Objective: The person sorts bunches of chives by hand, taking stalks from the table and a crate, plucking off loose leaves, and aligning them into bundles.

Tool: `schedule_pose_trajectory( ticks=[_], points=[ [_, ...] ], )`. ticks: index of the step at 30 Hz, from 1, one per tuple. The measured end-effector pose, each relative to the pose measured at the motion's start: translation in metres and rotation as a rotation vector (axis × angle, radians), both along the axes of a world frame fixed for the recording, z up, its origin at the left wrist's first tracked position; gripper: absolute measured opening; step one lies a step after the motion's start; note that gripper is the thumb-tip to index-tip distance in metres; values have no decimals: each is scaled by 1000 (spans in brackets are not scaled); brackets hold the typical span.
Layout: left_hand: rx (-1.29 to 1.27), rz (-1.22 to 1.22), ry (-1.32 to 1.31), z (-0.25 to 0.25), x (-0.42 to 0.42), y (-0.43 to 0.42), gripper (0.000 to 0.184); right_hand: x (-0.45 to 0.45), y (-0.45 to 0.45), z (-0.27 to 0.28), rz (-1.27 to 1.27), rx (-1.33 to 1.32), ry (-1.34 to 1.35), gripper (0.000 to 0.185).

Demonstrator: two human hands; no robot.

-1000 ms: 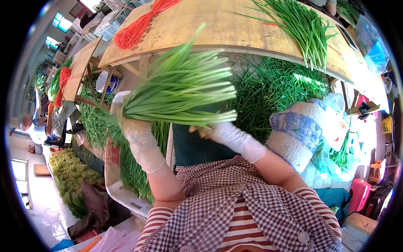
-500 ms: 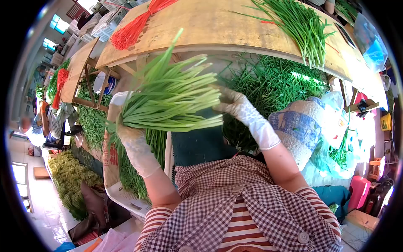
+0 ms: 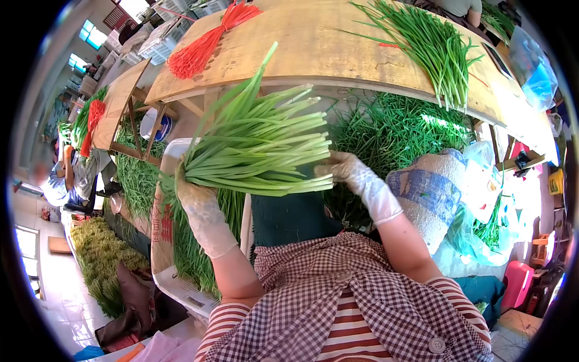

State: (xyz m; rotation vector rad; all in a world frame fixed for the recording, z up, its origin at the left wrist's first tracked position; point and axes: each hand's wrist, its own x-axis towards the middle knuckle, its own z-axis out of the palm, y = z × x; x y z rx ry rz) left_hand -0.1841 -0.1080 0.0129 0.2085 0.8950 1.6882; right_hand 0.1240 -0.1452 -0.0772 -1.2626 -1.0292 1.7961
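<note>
A thick bunch of garlic chives [image 3: 259, 142] lies sideways in the air before me, its pale cut ends to the right. My left hand [image 3: 198, 199], in a whitish glove, is closed around the leafy left end; leaves hide most of its fingers. At the lower cut ends is my right hand [image 3: 347, 170], gloved too, its fingers bent together against the stem tips. Below the bunch, a white crate [image 3: 175, 277] at my left holds more chives [image 3: 196, 250].
On the wooden table [image 3: 313, 36] lie red ties [image 3: 211, 42], another chive bunch [image 3: 434, 57] and a phone [image 3: 496, 59]. Loose greens [image 3: 398, 127] are heaped beneath it. A blue-and-white sack [image 3: 428, 187] stands at right. Another person [image 3: 66, 181] sits far left.
The bunch and both hands appear slightly lower and further right in view, as does the table. The right fingers have moved from beside the upper stem ends to the lower ones.
</note>
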Motion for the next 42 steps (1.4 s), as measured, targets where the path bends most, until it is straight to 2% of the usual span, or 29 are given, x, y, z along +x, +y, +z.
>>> schedule_pose_trajectory(
  ticks=[1,3,6,7,10,14,17,19,20,21,23,25,26,28,29,30,32,33,35,37,38,39,40,42],
  points=[
    [-14,6,23,0,2,0,46,-19,2,-17,-110,1,381,50],
    [-49,23,74,0,8,-3,46,-33,2,-23,-246,-95,683,40],
    [-19,28,13,-8,1,0,43,-50,9,-8,-466,-132,807,27],
    [-7,25,-27,-10,-1,0,42,-48,7,1,-438,-124,680,25],
    [28,19,69,-1,1,-5,41,-41,2,18,-377,-58,320,21],
    [1,116,46,-11,-1,2,40,-35,-1,18,-328,-51,224,23],
    [-31,113,45,-6,1,2,41,-23,7,-14,-254,144,-82,17],
    [-44,166,91,10,0,-3,39,1,1,7,-315,262,-179,14],
    [-49,194,114,15,-2,-5,38,27,18,-41,-362,288,-288,16],
    [-22,196,75,13,-10,-5,39,46,19,-45,-416,290,-859,18],
    [32,196,-3,8,-31,-1,40,81,23,-70,-64,165,-1773,34],
    [24,184,-20,15,-30,-1,38,66,13,-39,-164,359,-1364,40],
    [14,180,6,20,-21,-5,38,48,11,-20,-191,443,-1078,37],
    [25,125,-2,16,-20,-7,34,14,6,-8,-124,632,-555,35],
    [24,140,0,12,-18,-7,33,-6,-3,13,-24,576,-535,40],
    [23,153,2,8,-13,-8,32,-23,-3,2,62,492,-531,47],
    [72,123,9,0,-7,-9,31,-57,4,-50,-69,164,429,46],
    [62,101,-10,0,-3,-9,31,-69,2,-48,-86,14,695,45],
    [41,61,-46,3,6,-11,32,-64,-13,-2,-51,72,439,45],
    [41,118,27,10,15,-17,33,-62,-16,12,-83,60,373,42],
    [54,142,27,6,12,-16,33,-57,-16,6,-136,20,436,37],
    [66,165,27,0,9,-15,33,-47,-14,11,-95,84,186,29],
    [142,146,-84,-9,-3,-13,26,-37,-13,16,-48,136,-66,23],
    [422,-62,-129,-28,-34,-7,23,-2,-9,15,-193,406,-482,14]
  ],
)
